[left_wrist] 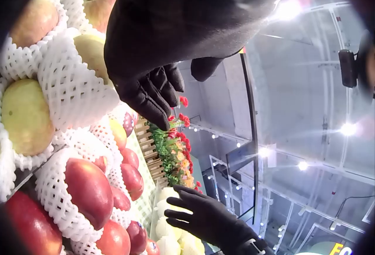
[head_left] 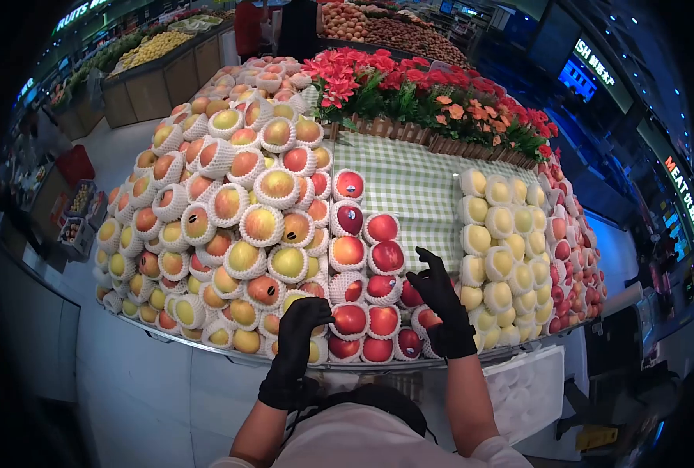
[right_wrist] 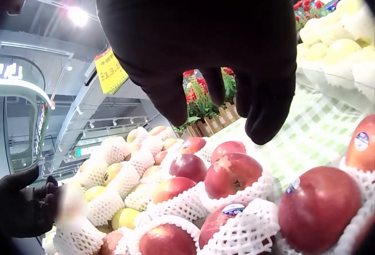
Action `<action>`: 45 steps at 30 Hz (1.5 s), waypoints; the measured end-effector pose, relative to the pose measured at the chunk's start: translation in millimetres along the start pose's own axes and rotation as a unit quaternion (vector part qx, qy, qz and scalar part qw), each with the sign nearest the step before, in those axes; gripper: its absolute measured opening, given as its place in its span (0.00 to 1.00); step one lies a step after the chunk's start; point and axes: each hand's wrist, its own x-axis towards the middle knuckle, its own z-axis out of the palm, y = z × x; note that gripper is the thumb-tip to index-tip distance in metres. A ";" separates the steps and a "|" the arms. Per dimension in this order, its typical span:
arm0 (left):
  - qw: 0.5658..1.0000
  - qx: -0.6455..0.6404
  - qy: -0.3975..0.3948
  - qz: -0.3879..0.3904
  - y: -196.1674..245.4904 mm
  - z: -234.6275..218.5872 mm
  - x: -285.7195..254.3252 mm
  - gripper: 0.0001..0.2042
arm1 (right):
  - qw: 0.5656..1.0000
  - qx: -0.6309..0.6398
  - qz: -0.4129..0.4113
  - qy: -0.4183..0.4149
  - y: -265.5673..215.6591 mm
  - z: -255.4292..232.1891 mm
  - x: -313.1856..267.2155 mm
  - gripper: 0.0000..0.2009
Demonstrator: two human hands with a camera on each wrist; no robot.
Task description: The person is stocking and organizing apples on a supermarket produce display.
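Note:
In the head view, my black-gloved left hand is beside a red apple in a white foam net, fingers loosely bent. Nothing shows between its fingers and thumb in the left wrist view, where the glove hangs over netted fruit. A pale blur by its fingertips in the right wrist view cannot be made out. My gloved right hand has its fingers spread above the right side of the red apples, holding nothing visible. Below that hand, the right wrist view shows a red apple in its net.
Yellow-red netted fruit is heaped at left; pale yellow fruit stands in rows at right. Green checked cloth lies between, with a small wooden fence and red flowers behind. A white crate stands at lower right.

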 end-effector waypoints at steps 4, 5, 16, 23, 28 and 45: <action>1.000 0.005 0.017 0.008 3.4 2.3 2.1 0.11 | 0.997 -0.040 0.031 -0.063 -31.3 -0.6 42.4 0.41; 1.000 0.001 0.020 0.007 3.7 2.9 2.4 0.11 | 0.997 -0.034 0.002 -0.070 -30.7 0.6 52.9 0.43; 0.998 0.012 0.047 0.026 8.2 8.8 3.7 0.12 | 0.992 -0.059 -0.061 -0.089 -35.2 46.7 171.1 0.44; 0.997 0.032 0.064 0.001 11.7 15.2 5.1 0.12 | 0.991 -0.080 -0.068 -0.082 -30.6 90.2 224.9 0.51; 0.994 0.087 0.058 0.024 9.4 9.8 6.1 0.12 | 0.990 -0.110 -0.052 -0.076 -28.4 118.8 249.4 0.52; 0.995 0.059 0.075 0.004 21.2 19.3 4.1 0.11 | 0.997 -0.021 -0.064 0.038 -39.3 95.1 250.7 0.47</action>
